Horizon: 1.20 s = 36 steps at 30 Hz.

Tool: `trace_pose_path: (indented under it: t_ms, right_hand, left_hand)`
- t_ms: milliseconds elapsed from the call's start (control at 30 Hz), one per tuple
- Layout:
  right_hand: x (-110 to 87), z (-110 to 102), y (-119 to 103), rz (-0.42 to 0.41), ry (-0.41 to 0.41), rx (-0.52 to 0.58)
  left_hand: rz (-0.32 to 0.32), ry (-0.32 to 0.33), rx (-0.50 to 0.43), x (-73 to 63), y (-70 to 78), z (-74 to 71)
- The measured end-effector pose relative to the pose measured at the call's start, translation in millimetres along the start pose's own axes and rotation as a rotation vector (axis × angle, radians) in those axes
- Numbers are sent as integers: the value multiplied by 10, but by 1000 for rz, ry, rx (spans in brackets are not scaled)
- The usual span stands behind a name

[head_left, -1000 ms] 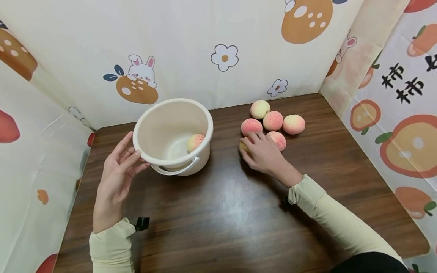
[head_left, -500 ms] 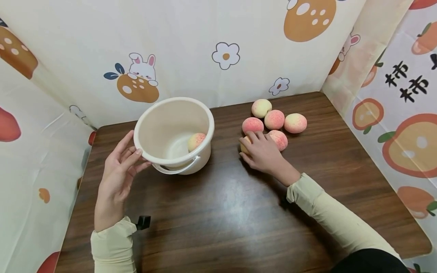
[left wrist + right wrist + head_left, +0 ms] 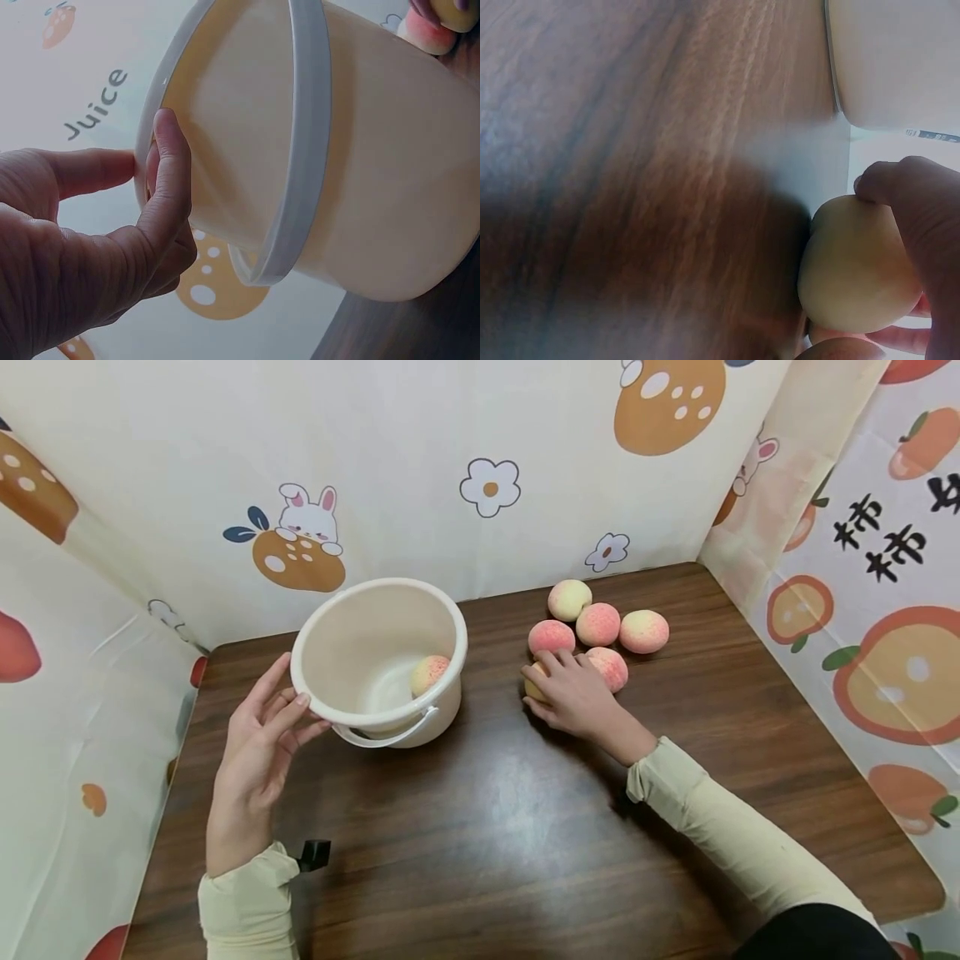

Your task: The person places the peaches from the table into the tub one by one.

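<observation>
A cream bucket with a white handle stands at the left of the table, one yellow-pink peach lying inside it. My left hand pinches the bucket's rim on its left side, thumb and fingers on either side of the lip in the left wrist view. Over on the right, my right hand curls its thumb and fingers round a pale yellow peach, which is close to the tabletop. The fingers partly cover this peach in the head view. A pink peach lies right beside that hand.
Behind the right hand are more peaches: a pink one, a yellow one, another pink one and a pale one. The dark wooden table meets a printed cloth wall at the back.
The fingers of my right hand have settled round the yellow peach, which has shifted very slightly left. My left hand and the bucket stay as they were.
</observation>
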State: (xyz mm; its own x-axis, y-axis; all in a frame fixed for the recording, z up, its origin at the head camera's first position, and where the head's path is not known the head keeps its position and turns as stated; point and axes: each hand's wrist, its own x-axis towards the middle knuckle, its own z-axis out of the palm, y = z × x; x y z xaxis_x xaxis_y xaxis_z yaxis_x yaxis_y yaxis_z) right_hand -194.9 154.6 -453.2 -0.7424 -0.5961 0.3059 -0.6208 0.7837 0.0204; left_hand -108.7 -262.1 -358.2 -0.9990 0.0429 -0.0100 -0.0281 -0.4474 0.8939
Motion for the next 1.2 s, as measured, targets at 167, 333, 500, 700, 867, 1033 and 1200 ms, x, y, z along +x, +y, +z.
trace_pose_path:
  t_ms: [167,333,500,700,867,1033,1200]
  right_hand:
    - [25,-25,-37,-14,11,5]
    - [84,-84,-79,-21,18,13]
    - [177,-148,-106,-22,26,24]
    - [267,-250,-108,-17,32,20]
    - [376,-381,-102,-6,68,0]
    - [495,-505,-100,-7,94,4]
    - [599,-626,-123,-18,88,35]
  left_hand:
    - [-4,5,15,-20,-6,-10]
    - [-4,2,11,-25,-10,-5]
    - [-6,8,3,-30,-8,-7]
    - [-16,-2,7,-13,4,-1]
    - [-8,-14,-16,15,20,6]
    - [-6,-11,-36,24,22,1]
    - [-4,-3,-38,14,14,-7]
